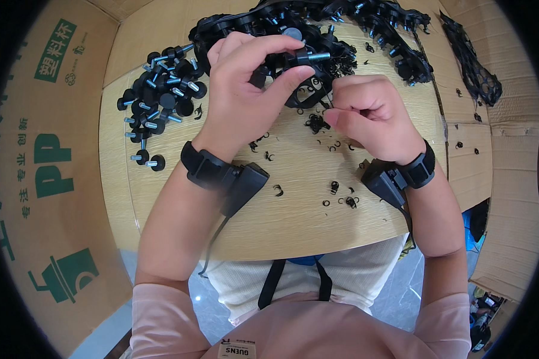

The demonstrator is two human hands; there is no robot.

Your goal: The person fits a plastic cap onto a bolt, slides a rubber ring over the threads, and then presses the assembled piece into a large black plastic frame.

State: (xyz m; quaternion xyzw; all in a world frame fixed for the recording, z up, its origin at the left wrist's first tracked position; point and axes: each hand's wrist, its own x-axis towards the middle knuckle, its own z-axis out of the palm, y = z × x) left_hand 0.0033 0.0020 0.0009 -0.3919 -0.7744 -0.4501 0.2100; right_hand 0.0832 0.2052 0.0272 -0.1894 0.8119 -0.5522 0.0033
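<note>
At the upper left of the frame, a heap of black plastic knobs with short blue threaded studs (161, 96) lies on the pale wooden worktop (293, 215). Toward the centre, the left hand (245, 90) grasps one such knob (302, 57) between thumb and fingers, stud pointing right. Just right, the right hand (365, 110) is clenched, pinching something too small to tell, above scattered small black rings (341, 197). I think a ring could slip away, because it is tiny.

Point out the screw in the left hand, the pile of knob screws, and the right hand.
screw (313, 57), head view, on its blue threaded shaft.
pile of knob screws (161, 102), head view, on its middle.
right hand (371, 113), head view, on its back.
</note>
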